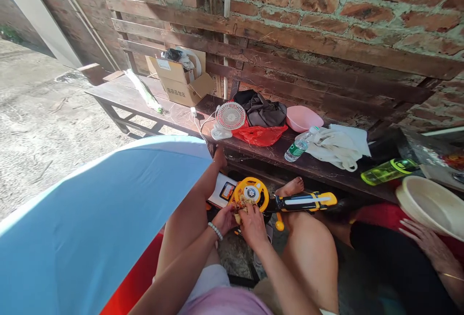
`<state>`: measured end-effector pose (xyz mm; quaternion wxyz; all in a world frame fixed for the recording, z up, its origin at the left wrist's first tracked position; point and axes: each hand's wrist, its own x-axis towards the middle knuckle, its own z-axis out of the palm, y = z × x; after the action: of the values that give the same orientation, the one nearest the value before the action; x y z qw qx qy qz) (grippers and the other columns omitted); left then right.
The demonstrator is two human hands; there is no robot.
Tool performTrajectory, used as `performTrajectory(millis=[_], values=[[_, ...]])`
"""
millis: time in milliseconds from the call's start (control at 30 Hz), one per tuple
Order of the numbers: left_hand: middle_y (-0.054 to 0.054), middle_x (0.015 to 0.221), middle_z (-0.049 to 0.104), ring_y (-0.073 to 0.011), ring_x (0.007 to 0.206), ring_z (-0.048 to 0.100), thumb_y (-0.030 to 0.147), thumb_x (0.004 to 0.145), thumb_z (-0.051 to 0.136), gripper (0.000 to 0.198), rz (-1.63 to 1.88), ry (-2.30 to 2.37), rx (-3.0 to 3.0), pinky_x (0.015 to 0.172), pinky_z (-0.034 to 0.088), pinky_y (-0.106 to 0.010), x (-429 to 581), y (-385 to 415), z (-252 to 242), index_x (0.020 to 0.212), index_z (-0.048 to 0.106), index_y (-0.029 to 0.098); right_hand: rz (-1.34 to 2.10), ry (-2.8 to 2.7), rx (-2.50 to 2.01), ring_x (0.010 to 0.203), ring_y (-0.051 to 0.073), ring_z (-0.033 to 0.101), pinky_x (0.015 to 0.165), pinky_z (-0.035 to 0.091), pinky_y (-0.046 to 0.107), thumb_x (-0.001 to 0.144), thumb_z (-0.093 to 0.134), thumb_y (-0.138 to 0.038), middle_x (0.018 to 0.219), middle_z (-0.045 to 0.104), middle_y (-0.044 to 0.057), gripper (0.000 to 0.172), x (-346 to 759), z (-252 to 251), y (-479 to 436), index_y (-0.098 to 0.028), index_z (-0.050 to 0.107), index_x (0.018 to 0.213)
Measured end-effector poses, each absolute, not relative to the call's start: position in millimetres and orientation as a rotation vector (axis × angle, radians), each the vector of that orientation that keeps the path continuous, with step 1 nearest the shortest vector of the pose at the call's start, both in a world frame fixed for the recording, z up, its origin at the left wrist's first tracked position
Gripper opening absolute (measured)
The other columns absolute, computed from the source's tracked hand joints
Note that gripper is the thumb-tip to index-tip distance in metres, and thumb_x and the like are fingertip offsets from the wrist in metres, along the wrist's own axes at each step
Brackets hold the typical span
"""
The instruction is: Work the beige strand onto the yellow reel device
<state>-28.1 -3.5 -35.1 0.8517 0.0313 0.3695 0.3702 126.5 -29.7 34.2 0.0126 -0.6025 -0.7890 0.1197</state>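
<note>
The left hand (pixel 224 219) and right hand (pixel 253 223) both pinch a brownish clump (pixel 239 207) by the toy wheel's (pixel 251 193) near rim, outside the bench's (pixel 270 153) front edge; slackening fingers could scatter loose-looking bits downward.

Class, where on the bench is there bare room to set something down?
Bare: left end of the bench, beside the white-green bundle; a smaller patch between bundle, box and plug. Crowded: from fan past red bag, pink basin and bottle to white cloth.
</note>
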Motion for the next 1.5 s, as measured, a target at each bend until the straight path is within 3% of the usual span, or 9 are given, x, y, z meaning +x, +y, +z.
performTrajectory(millis=[167,367,700,900,1100,1167,1267,1367,1500], values=[[-0.008,0.114,0.077,-0.0224,0.1,0.075,0.037,0.097,0.06,0.05,0.772,0.767,0.112,0.088,0.054,-0.035,-33.7,-5.8,-36.7,0.145,0.055,0.022,0.341,-2.242,-1.875,0.119,0.029,0.057,0.102,0.05,0.041,0.083,0.063,-0.014,0.136,0.062,0.012,0.046,147.7,40.3,-8.6,-0.026,0.075,0.126],[-0.009,0.124,0.074,-0.0242,0.11,0.073,0.037,0.098,0.06,0.037,0.769,0.837,0.119,0.088,0.052,-0.034,-31.7,-4.1,-32.5,0.132,0.06,0.023,0.346,-2.023,-1.933,0.132,0.03,0.051,0.113,0.044,0.044,0.089,0.059,-0.02,0.152,0.053,0.013,0.054,150.9,42.0,57.2,-0.023,0.068,0.142],[-0.005,0.089,0.076,-0.0192,0.079,0.073,0.04,0.1,0.054,0.027,0.782,0.822,0.087,0.077,0.054,-0.031,-30.7,0.1,-24.9,0.116,0.065,0.021,0.483,-2.481,-1.89,0.136,0.033,0.048,0.106,0.045,0.044,0.098,0.052,-0.017,0.142,0.063,0.012,0.045,115.2,55.0,5.0,-0.027,0.07,0.139],[-0.003,0.094,0.077,-0.017,0.073,0.072,0.036,0.099,0.055,0.028,0.784,0.832,0.075,0.075,0.053,-0.03,-28.2,-1.0,-21.4,0.122,0.063,0.023,0.525,-2.461,-1.913,0.128,0.031,0.053,0.101,0.048,0.04,0.088,0.061,-0.013,0.14,0.064,0.01,0.046,138.5,56.1,-25.6,-0.028,0.074,0.13],[-0.01,0.1,0.076,-0.0294,0.108,0.072,0.031,0.086,0.072,0.03,0.851,1.036,0.171,0.092,0.052,-0.039,-28.8,-1.0,-17.0,0.114,0.066,0.021,0.509,-2.326,-2.025,0.129,0.029,0.055,0.103,0.047,0.037,0.089,0.062,-0.017,0.144,0.061,0.009,0.049,147.3,62.2,9.3,-0.028,0.072,0.136],[-0.012,0.103,0.074,-0.0341,0.125,0.065,0.02,0.078,0.076,0.028,0.984,1.203,0.232,0.103,0.048,-0.044,-26.3,7.5,-14.7,0.105,0.066,0.021,0.484,-2.305,-2.057,0.133,0.029,0.054,0.105,0.047,0.038,0.088,0.063,-0.017,0.149,0.058,0.008,0.054,149.7,57.3,15.8,-0.029,0.069,0.141],[-0.011,0.127,0.068,-0.0291,0.147,0.045,0.011,0.078,0.071,0.027,1.189,1.313,0.304,0.119,0.037,-0.038,-14.1,40.0,-1.7,0.1,0.062,0.024,0.446,-2.321,-2.062,0.134,0.03,0.053,0.106,0.046,0.039,0.088,0.063,-0.016,0.152,0.056,0.007,0.058,151.3,47.9,14.7,-0.031,0.066,0.144],[-0.008,0.146,0.057,-0.0227,0.149,0.042,0.007,0.081,0.067,0.038,1.319,1.339,0.426,0.124,0.031,-0.033,7.2,99.0,28.5,0.114,0.063,0.026,0.423,-2.337,-2.041,0.137,0.032,0.051,0.108,0.046,0.041,0.089,0.061,-0.017,0.154,0.055,0.008,0.058,150.8,44.4,8.5,-0.031,0.064,0.146],[-0.017,0.151,0.051,-0.0268,0.147,0.044,0.012,0.09,0.063,0.052,1.399,1.462,0.599,0.124,0.034,-0.043,23.6,192.8,80.7,0.14,0.054,0.02,0.453,-2.334,-2.029,0.138,0.032,0.051,0.11,0.045,0.043,0.089,0.064,-0.019,0.152,0.056,0.01,0.058,150.3,47.4,5.0,-0.03,0.064,0.145]])
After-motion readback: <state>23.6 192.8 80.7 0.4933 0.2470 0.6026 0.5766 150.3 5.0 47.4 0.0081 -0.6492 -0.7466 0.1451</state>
